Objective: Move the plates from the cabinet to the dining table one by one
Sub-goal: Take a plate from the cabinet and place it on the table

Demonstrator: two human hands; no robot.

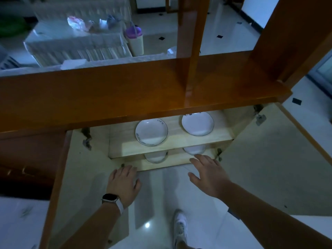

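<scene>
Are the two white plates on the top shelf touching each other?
Apart. The head view shows bare shelf between the left plate and the right plate.

The upper shelf (179,143) of the open cabinet (125,90) is a pale wooden board carrying two white, dark-rimmed plates, set apart from each other. The left plate (151,132) sits near the shelf's front edge. The right plate (197,124) sits further back. Beneath the upper shelf, the lower shelf (177,161) bears two more plates (156,157), both largely hidden by the upper shelf's front edge. In front of the upper shelf and lower down lies the glossy white floor (158,194), with a white shoe (180,225) on it.
</scene>
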